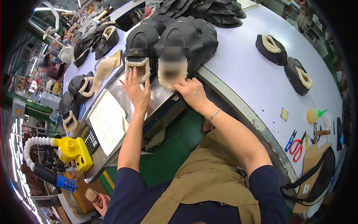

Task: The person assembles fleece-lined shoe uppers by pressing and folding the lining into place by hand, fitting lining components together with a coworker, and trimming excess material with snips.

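Note:
Two black, fleece-lined shoe uppers lie side by side at the table's near corner, at the front of overlapping rows. On the left-hand shoe upper (140,42), my left hand (136,92) rests with fingers apart, the tips touching the cream fleece at its opening. My right hand (192,93) is closed, thumb and fingers pinching the fleece edge of the right-hand shoe upper (174,35). Part of that upper's opening is blurred. Beside my left forearm lies a sheet of handwritten paper (107,121).
More black uppers (220,13) are heaped behind. Two fleece-lined uppers (271,49) sit on the right tabletop, with red-handled scissors (296,149) and a green-tipped bottle (312,115) nearer. At left are a calculator (89,139) and a yellow device (74,151). Another person's hand (102,205) shows lower left.

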